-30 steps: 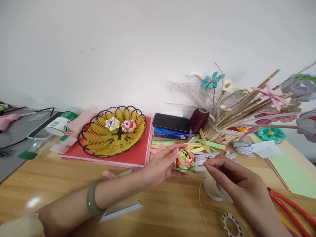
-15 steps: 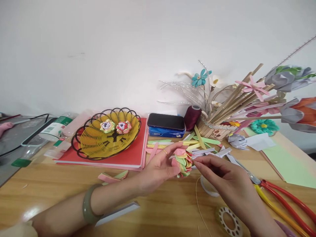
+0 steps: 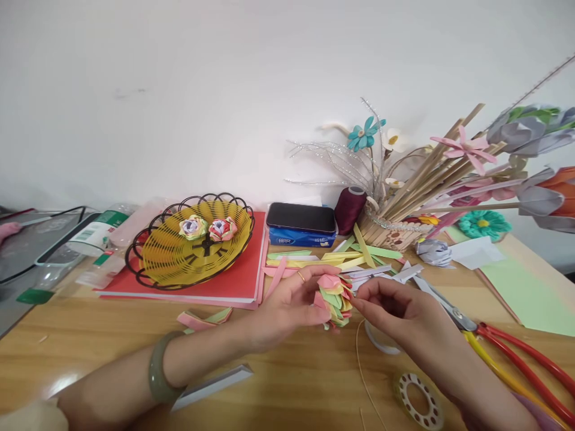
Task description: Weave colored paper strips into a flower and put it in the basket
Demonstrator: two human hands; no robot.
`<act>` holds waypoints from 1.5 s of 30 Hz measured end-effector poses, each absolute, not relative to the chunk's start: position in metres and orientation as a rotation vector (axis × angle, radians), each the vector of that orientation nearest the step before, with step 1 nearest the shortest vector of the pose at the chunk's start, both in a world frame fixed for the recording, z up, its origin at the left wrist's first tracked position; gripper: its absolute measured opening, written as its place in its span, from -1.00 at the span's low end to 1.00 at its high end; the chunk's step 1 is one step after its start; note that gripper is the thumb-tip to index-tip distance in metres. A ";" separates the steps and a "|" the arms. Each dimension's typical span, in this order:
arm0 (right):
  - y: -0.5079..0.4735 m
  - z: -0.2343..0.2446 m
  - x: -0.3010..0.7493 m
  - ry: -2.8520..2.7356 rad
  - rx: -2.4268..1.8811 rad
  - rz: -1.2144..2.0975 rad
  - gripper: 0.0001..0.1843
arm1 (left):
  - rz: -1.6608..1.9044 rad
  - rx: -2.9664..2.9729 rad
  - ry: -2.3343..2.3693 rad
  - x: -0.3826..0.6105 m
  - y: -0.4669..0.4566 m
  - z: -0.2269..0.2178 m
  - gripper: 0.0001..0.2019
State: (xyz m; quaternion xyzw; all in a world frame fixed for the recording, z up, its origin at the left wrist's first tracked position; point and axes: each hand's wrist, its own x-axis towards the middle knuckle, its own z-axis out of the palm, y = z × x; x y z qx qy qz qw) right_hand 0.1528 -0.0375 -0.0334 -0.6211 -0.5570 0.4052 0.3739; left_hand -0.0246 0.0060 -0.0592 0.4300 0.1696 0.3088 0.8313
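Note:
A folded paper flower (image 3: 335, 299) in pink, green and yellow is held up over the middle of the table. My left hand (image 3: 287, 308) grips it from the left, thumb in front and fingers behind. From the right, my right hand (image 3: 399, 305) pinches at the flower's edge with thumb and forefinger; whether a petal lies in that pinch is too small to make out. Loose paper strips (image 3: 354, 261) in yellow, green, pink and white lie behind the flower. A thin cord (image 3: 365, 365) runs over the wood below it.
A yellow woven basket (image 3: 179, 272) with two paper flowers sits on red paper at left. A phone (image 3: 300, 217) rests on a blue packet. Scissors (image 3: 467, 323), a tape roll (image 3: 418, 401) and a flower arrangement (image 3: 395, 230) stand or lie at right.
The paper flower is turned slightly between my hands, showing more of its side. My right fingertips have shifted a little along its right edge. The view has moved slightly.

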 end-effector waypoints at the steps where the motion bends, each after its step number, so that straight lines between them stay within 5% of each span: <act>1: -0.037 -0.033 0.154 -1.405 -1.585 1.070 -0.79 | 0.638 0.908 0.378 -0.025 0.006 -0.058 -0.53; 32: -0.057 -0.022 0.151 -1.731 -1.270 0.350 -0.87 | 0.641 0.804 0.354 -0.022 0.008 -0.057 -0.45; 38: -0.058 -0.026 0.147 -1.771 -1.300 0.287 -0.93 | 0.636 0.808 0.380 -0.022 0.008 -0.057 -0.29; 45: -0.058 -0.026 0.142 -1.883 -1.280 0.219 -0.91 | 0.652 0.862 0.408 -0.022 0.006 -0.060 -0.43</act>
